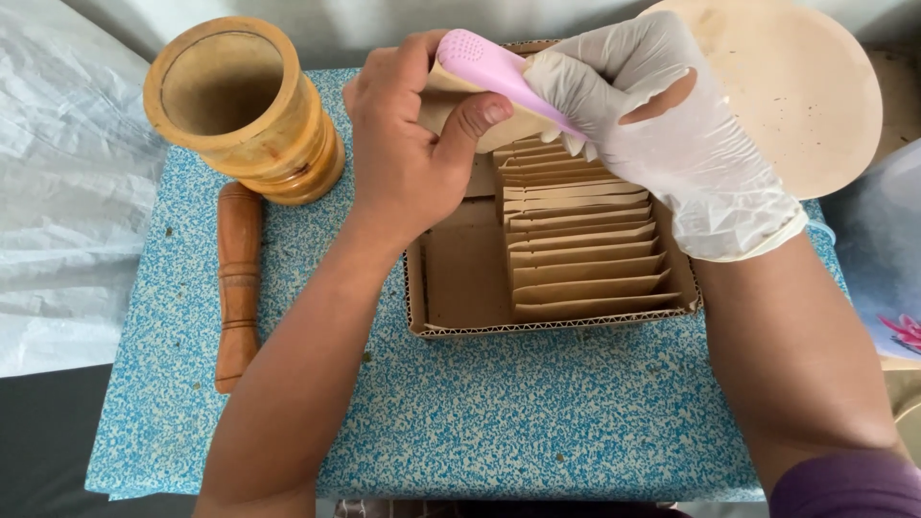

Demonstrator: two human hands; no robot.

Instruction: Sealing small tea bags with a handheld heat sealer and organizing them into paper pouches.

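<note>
Two hands up over one cardboard tray (460,288): bare left hand (408,144) pinching one brown paper packet (451,101), gloved right hand (662,125) clamped on one pink scoop (494,72) poking into it. Roughly a dozen packets (580,235) filed in the tray. One wooden mortar (240,105), one pestle (237,283) and one round board (796,86) on the speckled blue counter (480,412).

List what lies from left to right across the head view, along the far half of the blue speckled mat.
Turned wooden pestle → tall wooden mortar cup → bare left hand pinching a brown paper sachet → pink plastic scoop → white-gloved right hand → round pale wooden board.
</note>
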